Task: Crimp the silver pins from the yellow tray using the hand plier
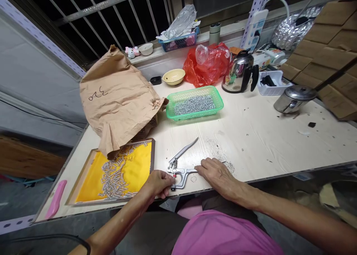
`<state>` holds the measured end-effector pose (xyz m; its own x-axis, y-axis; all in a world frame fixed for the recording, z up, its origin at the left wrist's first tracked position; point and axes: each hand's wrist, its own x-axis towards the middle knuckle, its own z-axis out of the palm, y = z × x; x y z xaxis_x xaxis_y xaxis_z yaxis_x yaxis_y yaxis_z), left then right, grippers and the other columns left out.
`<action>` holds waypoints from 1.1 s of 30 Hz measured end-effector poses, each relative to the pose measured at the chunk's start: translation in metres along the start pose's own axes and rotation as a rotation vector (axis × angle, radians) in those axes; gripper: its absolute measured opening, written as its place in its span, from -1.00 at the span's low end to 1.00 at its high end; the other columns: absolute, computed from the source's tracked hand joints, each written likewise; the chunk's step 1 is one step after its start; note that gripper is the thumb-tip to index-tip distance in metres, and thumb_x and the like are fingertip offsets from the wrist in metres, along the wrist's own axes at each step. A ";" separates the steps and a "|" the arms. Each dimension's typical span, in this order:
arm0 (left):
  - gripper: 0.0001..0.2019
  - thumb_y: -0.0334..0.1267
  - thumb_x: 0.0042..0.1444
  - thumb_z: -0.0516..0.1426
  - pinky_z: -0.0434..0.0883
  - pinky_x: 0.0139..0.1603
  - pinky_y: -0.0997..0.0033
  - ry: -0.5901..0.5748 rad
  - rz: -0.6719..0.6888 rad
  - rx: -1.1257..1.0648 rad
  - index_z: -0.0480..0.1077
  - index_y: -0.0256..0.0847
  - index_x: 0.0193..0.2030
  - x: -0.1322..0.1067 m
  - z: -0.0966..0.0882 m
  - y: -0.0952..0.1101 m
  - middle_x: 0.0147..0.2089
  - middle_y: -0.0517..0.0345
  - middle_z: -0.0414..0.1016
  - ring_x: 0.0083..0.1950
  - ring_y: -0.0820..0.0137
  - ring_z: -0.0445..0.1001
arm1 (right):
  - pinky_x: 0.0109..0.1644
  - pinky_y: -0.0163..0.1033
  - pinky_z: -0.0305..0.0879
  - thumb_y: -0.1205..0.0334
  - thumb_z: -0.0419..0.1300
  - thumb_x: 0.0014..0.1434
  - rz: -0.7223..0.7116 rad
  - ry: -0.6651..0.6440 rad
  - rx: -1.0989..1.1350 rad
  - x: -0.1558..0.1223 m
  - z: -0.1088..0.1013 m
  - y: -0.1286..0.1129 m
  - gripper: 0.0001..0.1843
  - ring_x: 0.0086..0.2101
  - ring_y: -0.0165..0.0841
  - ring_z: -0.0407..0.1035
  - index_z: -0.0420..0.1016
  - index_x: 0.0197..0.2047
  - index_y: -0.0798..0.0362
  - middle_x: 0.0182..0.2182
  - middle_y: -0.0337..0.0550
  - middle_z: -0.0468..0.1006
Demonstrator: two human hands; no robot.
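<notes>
Head view: hand pliers (182, 171) between my hands, their mouth at my left fingertips.
My left hand (158, 183) has thumb and fingers drawn together at the mouth; I can't tell whether they pinch a small piece. My right hand (217, 175), palm down, has its fingers curled over the lower handle's end, while the lever (185, 150) stands raised beyond both hands. I'd judge this as lining something up at the mouth; the next move seems to call for keeping the pliers steady and my left fingertips clear of the pinch. Left of my left hand is the yellow-bottomed tray (153, 156) of metal pieces (114, 182); ahead of both hands, the green basket (192, 117) holds more.
</notes>
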<state>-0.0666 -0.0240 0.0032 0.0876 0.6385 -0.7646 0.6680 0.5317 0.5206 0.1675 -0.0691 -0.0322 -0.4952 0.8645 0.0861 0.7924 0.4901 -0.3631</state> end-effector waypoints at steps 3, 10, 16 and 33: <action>-0.58 0.10 -0.34 0.25 0.09 -0.73 0.59 -0.064 -0.049 -0.038 0.26 -0.23 -0.62 0.000 -0.002 -0.001 -0.81 0.32 0.25 -0.76 0.59 0.18 | -0.21 -0.19 0.00 0.50 0.03 0.18 -0.014 0.020 -0.026 -0.001 0.002 0.001 -0.79 -0.29 -0.30 0.16 0.34 -0.17 0.04 -0.28 -0.15 0.35; -0.56 0.09 -0.36 0.27 0.12 -0.73 0.60 -0.083 -0.075 -0.013 0.23 -0.24 -0.65 -0.004 0.005 -0.002 -0.77 0.35 0.22 -0.74 0.60 0.22 | -0.21 -0.18 0.03 0.48 0.03 0.20 -0.025 0.014 -0.069 -0.001 -0.001 -0.003 -0.81 -0.29 -0.29 0.18 0.37 -0.19 0.05 -0.30 -0.13 0.37; -0.55 0.12 -0.34 0.26 0.11 -0.72 0.60 -0.068 -0.076 -0.031 0.25 -0.24 -0.64 -0.007 0.008 -0.004 -0.80 0.34 0.21 -0.76 0.59 0.19 | -0.10 -0.14 0.13 0.34 0.07 0.23 -0.037 -0.042 0.036 0.001 -0.015 0.003 -0.89 -0.18 -0.25 0.23 0.38 -0.17 0.04 -0.19 -0.08 0.39; -0.51 0.16 -0.38 0.27 0.09 -0.71 0.59 -0.056 -0.076 -0.059 0.23 -0.24 -0.64 -0.009 0.009 -0.006 -0.82 0.31 0.23 -0.77 0.59 0.18 | 0.03 0.06 0.10 -0.10 0.33 -0.13 -0.199 -0.148 -0.088 0.059 -0.035 0.031 -0.20 -0.11 -0.08 0.19 0.26 0.07 0.24 -0.11 0.11 0.37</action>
<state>-0.0642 -0.0381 0.0036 0.0803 0.5638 -0.8220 0.6300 0.6104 0.4802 0.1752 0.0008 -0.0064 -0.6858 0.7277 0.0087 0.6992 0.6621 -0.2697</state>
